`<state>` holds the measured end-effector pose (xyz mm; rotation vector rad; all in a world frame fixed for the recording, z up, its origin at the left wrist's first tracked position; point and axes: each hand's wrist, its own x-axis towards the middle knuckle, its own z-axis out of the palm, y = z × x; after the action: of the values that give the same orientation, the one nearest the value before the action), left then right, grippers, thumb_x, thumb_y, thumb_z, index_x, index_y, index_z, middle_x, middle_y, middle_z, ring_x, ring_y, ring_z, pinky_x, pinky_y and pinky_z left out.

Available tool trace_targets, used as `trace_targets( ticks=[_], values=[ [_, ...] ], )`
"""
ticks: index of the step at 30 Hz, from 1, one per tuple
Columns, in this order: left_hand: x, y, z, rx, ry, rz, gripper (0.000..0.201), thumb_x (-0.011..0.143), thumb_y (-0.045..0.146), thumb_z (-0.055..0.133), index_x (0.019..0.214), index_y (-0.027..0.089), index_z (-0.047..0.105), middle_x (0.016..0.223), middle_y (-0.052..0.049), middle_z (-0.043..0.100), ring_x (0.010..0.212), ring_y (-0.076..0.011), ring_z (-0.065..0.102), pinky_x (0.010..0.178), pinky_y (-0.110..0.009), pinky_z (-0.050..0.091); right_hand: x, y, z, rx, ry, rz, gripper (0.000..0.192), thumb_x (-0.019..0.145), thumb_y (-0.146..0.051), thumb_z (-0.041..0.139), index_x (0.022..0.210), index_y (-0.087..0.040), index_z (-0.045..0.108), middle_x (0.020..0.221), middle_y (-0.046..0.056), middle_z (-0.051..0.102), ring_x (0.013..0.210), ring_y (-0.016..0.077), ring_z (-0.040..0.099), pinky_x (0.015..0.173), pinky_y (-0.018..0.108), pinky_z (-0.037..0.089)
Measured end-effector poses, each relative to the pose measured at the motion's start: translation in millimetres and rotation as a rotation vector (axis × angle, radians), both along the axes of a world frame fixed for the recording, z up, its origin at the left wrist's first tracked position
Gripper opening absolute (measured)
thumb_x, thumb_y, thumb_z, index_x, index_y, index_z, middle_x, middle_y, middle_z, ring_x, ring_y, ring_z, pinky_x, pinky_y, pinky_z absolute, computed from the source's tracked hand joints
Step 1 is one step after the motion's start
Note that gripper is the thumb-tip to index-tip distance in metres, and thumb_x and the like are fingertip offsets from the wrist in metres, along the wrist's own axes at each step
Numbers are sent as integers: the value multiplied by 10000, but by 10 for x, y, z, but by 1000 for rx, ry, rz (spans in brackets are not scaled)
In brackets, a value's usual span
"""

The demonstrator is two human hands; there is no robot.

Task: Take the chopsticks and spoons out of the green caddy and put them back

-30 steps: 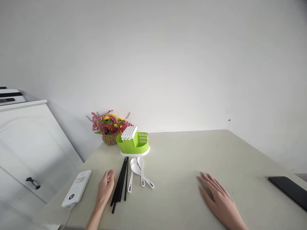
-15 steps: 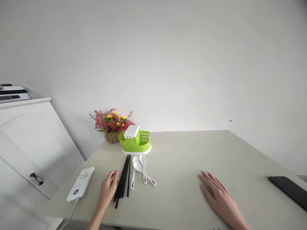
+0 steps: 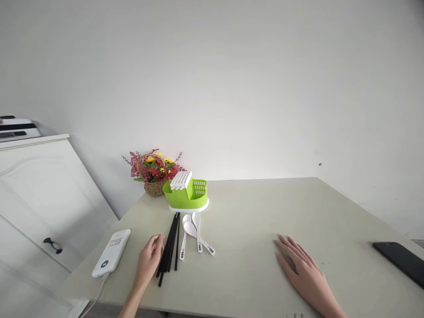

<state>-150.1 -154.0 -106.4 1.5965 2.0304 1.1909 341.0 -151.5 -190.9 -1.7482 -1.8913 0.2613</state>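
Note:
My left hand [image 3: 149, 258] rests on its side on the table, fingers loosely curled in with nothing visible in them. Just to its right lies a bundle of black chopsticks [image 3: 171, 247], close to the fingertips. Beside the chopsticks, three white spoons [image 3: 199, 232] overlap, their bowls pointing away from me and printed marks on their handles. Behind them stands a green cutlery holder [image 3: 187, 201] with a white base and a white slotted top. My right hand [image 3: 303, 269] lies palm down on the table at the right, fingers stretched out, touching none of these items.
A wicker basket of artificial flowers [image 3: 154, 188] stands behind the holder. At left lies a white power bank [image 3: 112, 252] with a cable over the table edge. A black phone [image 3: 400, 263] lies far right. A white cabinet [image 3: 43, 194] adjoins the table [image 3: 245, 221].
The view has shifted very slightly. Both hands and the objects on the table stay where they were.

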Motion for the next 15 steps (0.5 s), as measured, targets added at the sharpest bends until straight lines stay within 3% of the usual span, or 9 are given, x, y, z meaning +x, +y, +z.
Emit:
trace_targets(
  ticks=[7, 11, 15],
  values=[
    [85, 36, 68, -77, 153, 31, 494, 931, 684, 393, 1019, 236, 583, 795, -21, 677, 718, -222, 676, 694, -298, 499, -7, -2, 43, 4, 0, 9, 549, 1016, -577, 361, 1476, -340, 545, 1613, -62, 416, 1531, 264, 315, 1243, 519, 338],
    [235, 134, 110, -156, 402, 87, 515, 897, 634, 431, 1145, 194, 526, 1042, -107, 686, 957, -284, 696, 793, -352, 524, -10, 5, 33, 4, 1, 8, 545, 1016, -572, 362, 1473, -342, 549, 1611, -65, 419, 1529, 269, 319, 1240, 524, 344],
    [395, 221, 206, -290, 667, 114, 526, 868, 512, 504, 1188, 99, 565, 1221, -214, 635, 1170, -355, 628, 924, -392, 500, -14, 8, 15, 1, 3, 2, 539, 1014, -576, 366, 1472, -357, 546, 1610, -76, 419, 1523, 276, 332, 1231, 534, 357]
  ],
)
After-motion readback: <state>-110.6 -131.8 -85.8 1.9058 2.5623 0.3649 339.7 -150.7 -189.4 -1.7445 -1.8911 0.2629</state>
